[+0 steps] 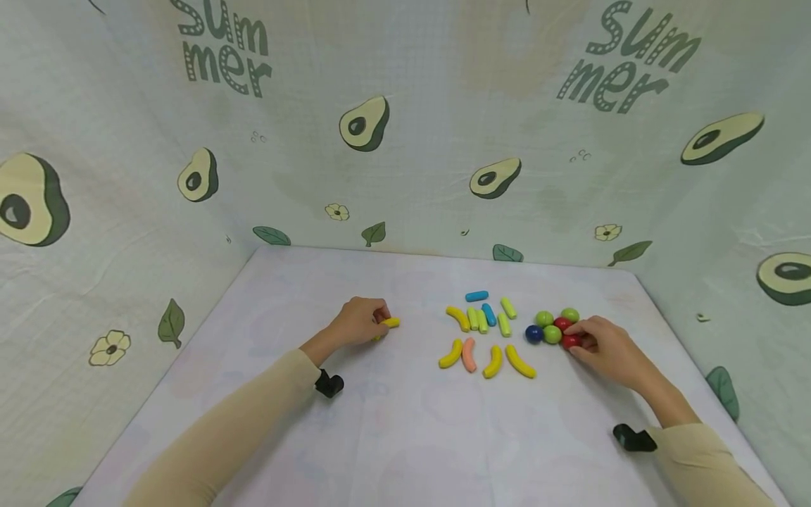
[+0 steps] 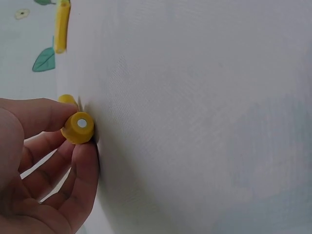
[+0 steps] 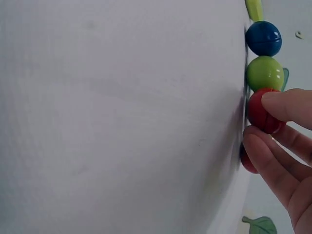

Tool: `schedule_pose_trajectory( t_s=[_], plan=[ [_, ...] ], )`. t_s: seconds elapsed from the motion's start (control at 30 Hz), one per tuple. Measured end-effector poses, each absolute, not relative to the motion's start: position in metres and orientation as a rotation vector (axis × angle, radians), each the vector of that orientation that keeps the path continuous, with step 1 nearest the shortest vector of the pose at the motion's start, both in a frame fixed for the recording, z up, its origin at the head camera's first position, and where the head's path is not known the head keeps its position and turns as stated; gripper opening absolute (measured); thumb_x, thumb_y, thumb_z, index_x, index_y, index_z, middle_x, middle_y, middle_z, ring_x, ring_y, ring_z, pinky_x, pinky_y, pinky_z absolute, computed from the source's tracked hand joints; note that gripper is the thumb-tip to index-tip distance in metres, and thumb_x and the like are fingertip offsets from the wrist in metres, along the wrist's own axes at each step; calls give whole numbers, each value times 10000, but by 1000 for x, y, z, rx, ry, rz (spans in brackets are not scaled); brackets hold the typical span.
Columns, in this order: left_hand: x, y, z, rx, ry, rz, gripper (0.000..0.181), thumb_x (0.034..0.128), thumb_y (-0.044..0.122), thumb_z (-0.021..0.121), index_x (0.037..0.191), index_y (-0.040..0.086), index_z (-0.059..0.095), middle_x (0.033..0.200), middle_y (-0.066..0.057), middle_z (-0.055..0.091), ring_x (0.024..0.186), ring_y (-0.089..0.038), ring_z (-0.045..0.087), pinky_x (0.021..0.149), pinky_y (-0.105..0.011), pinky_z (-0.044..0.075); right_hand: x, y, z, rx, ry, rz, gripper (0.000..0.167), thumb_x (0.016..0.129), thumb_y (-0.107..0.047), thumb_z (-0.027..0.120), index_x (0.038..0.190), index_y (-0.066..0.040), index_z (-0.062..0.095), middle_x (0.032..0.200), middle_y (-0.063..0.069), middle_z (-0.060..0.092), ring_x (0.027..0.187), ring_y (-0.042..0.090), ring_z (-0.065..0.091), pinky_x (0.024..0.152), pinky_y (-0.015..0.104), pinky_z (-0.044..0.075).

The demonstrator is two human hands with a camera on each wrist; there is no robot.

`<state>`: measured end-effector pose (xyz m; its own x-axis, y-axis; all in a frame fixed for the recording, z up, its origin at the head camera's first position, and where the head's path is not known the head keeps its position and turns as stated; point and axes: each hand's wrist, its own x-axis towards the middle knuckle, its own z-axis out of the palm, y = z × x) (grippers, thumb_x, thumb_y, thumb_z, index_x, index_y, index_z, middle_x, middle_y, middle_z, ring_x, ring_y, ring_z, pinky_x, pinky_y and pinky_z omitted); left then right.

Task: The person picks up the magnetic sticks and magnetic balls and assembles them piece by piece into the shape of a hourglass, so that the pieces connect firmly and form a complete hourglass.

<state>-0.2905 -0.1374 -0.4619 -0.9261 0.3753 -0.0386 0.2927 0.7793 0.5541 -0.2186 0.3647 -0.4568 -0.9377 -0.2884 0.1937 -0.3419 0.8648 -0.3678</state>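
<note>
My left hand [image 1: 356, 322] pinches a yellow curved piece [image 1: 391, 322] between thumb and fingers, low over the white table. In the left wrist view, the held piece [image 2: 78, 127] shows a round end with a pale disc, and a second yellow piece [image 2: 67, 99] lies partly hidden behind the thumb. On the right, my right hand [image 1: 610, 352] grips a red ball [image 1: 570, 341] at the near edge of a ball cluster. The right wrist view shows this red ball [image 3: 263, 111] beside a green ball [image 3: 264, 73], with another red ball [image 3: 247, 161] partly behind the fingers.
Between the hands lie yellow curved pieces [image 1: 520, 361], a pink one [image 1: 469, 355], and short green [image 1: 509, 308] and blue [image 1: 476, 296] sticks. A dark blue ball [image 1: 534, 334] borders the cluster. A patterned cloth [image 1: 418, 141] stands behind the table [image 1: 405, 436].
</note>
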Motion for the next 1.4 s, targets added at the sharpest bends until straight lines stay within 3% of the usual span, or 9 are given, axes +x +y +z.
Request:
schedule_pose_trajectory(
  t_s=[0.27, 0.57, 0.93, 1.4],
  plan=[
    [-290, -137, -458, 504, 2844, 798, 143, 915, 160, 806, 1043, 158, 742, 925, 43, 703, 771, -131, 619, 673, -262, 524, -217, 349, -444, 555, -2790, 640, 353, 847, -1, 871, 1172, -41, 739, 1045, 98, 691, 858, 201, 645, 731, 288, 609],
    [-288, -136, -457, 498, 2856, 759, 135, 922, 166, 799, 1041, 148, 738, 926, 38, 705, 787, -134, 614, 682, -270, 515, -229, 292, -431, 548, -2817, 789, 338, 915, -33, 827, 1233, -59, 715, 1136, 113, 686, 932, 246, 686, 810, 408, 645],
    [-287, -135, -456, 501, 2846, 791, 110, 920, 176, 796, 1015, 156, 744, 905, 56, 704, 777, -136, 617, 653, -266, 515, -249, 224, -433, 617, -2804, 977, 306, 955, -79, 800, 1250, -63, 723, 1159, 97, 699, 947, 242, 701, 838, 398, 643],
    [-290, -136, -457, 504, 2831, 794, 115, 912, 191, 808, 1000, 166, 740, 895, 55, 699, 826, -147, 616, 718, -294, 510, -272, 159, -454, 659, -2876, 1187, 277, 993, -134, 763, 1261, -82, 720, 1266, 116, 699, 1024, 263, 715, 913, 391, 625]
  ],
)
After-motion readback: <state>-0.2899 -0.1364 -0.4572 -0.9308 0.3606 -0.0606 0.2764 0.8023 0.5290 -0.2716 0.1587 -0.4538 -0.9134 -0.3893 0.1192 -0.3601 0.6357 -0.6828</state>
